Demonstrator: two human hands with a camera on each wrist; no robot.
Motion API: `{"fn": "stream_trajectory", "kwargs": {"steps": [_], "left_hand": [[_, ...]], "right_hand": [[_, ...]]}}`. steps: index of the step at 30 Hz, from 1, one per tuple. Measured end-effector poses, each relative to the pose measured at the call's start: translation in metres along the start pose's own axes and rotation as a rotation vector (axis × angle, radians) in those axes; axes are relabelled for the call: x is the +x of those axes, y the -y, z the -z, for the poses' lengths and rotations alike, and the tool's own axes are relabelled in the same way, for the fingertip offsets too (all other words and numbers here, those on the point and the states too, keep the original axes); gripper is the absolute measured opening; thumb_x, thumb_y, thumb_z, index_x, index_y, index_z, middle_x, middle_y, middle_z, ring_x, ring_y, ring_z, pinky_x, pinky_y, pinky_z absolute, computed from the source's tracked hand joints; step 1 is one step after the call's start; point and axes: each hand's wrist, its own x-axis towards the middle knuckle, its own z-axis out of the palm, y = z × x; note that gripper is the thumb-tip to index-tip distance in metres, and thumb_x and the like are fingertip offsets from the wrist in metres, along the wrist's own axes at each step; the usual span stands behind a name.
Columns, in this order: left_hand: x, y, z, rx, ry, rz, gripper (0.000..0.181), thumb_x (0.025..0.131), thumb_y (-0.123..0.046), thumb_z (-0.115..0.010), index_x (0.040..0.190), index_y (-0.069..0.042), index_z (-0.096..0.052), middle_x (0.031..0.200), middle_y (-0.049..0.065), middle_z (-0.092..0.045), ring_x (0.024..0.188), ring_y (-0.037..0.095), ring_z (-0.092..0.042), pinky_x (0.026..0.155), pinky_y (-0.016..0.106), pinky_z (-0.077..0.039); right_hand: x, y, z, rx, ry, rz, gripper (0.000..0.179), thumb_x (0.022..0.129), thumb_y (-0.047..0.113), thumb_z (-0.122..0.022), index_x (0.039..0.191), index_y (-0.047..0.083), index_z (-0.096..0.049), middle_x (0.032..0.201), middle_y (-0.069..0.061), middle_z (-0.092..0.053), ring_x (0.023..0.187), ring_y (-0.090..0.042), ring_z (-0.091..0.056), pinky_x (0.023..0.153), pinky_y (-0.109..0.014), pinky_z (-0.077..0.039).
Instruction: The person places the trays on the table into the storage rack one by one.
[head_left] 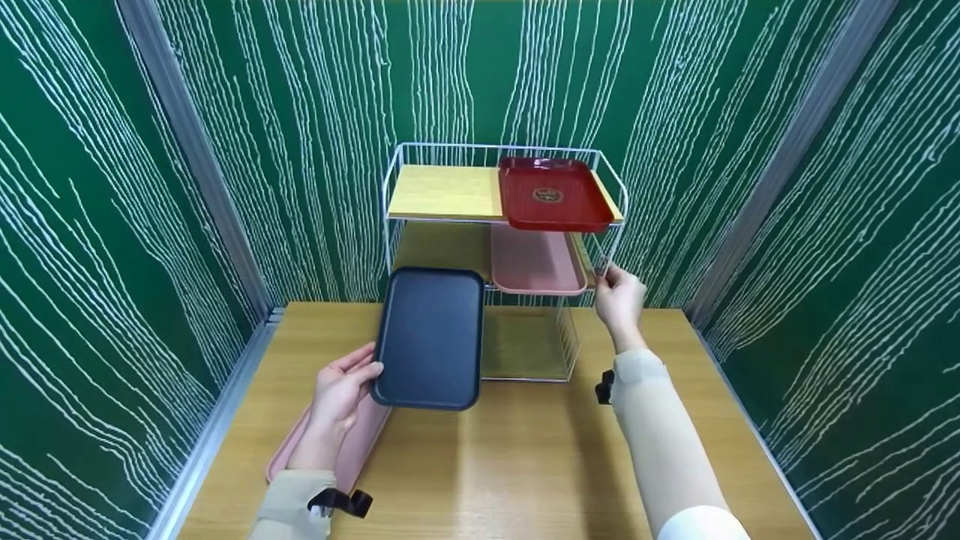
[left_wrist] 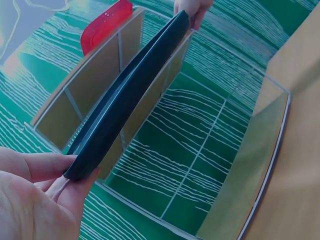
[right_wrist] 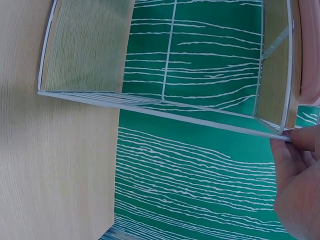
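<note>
My left hand (head_left: 339, 390) pinches the lower left edge of a dark blue-black tray (head_left: 431, 337), thumb on top. The tray is held in the air in front of the middle level of a white wire rack (head_left: 388, 240); in the left wrist view the tray (left_wrist: 127, 95) is seen nearly edge-on. My right hand (head_left: 621, 298) grips the rack's right front wire post, thumb and fingers closing on it in the right wrist view. A red tray (head_left: 559, 206) lies on the top shelf's right side. Below it, a pink tray (head_left: 536, 262) lies on the middle shelf.
Another pink tray (head_left: 364, 442) lies on the wooden table (head_left: 517, 465) at the left, partly hidden under my left forearm. The rack's bottom shelf (head_left: 525, 345) sits low over the table. Green walls (head_left: 300, 150) with white lines enclose the back and sides.
</note>
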Motion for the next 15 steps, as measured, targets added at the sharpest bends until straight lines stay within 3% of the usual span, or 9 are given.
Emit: {"fn": "stream_trajectory", "kwargs": {"steps": [6, 15], "left_hand": [[0.013, -0.005, -0.014, 0.013, -0.001, -0.007, 0.051, 0.092, 0.019, -0.067, 0.141, 0.018, -0.056, 0.127, 0.027, -0.072, 0.099, 0.015, -0.075, 0.088, 0.029, -0.062], [0.027, -0.016, -0.034, 0.045, -0.04, -0.027, 0.049, 0.092, 0.019, -0.066, 0.14, 0.016, -0.059, 0.137, 0.031, -0.064, 0.106, 0.014, -0.071, 0.088, 0.022, -0.06]], "right_hand": [[0.001, 0.001, -0.001, -0.016, -0.014, 0.004, 0.023, 0.104, 0.005, -0.061, 0.118, 0.001, -0.079, 0.114, -0.018, -0.079, 0.098, -0.031, -0.072, 0.083, -0.048, -0.056], [-0.001, -0.002, 0.0, -0.021, -0.011, 0.003, 0.023, 0.106, 0.005, -0.06, 0.118, 0.001, -0.079, 0.114, -0.018, -0.079, 0.096, -0.032, -0.073, 0.08, -0.045, -0.056]]}}
